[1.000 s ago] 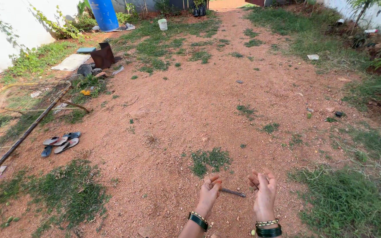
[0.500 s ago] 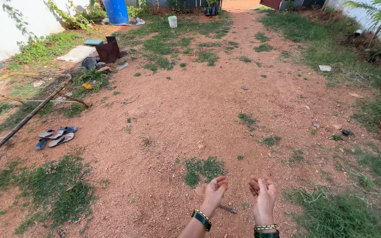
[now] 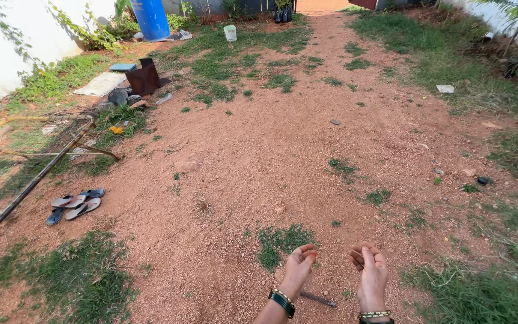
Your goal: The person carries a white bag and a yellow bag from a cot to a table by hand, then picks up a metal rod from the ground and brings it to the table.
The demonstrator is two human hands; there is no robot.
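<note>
Both hands low in the frame, left hand (image 3: 299,267) and right hand (image 3: 371,271) apart, fingers loosely curled, holding nothing. A dark metal rod (image 3: 317,297) lies on the red dirt ground (image 3: 259,156) between the wrists, easy to trip on. Sandals (image 3: 74,203) at left, blue barrel (image 3: 150,18) upper left.

Both hands reach out low at the near edge, palms up, fingers loosely curled, holding nothing: the left hand (image 3: 300,267) and the right hand (image 3: 370,271), bangles on both wrists. A dark stick (image 3: 318,297) lies on the red dirt between them. Sandals (image 3: 74,204) sit left; a blue barrel (image 3: 153,18) stands far left.
</note>
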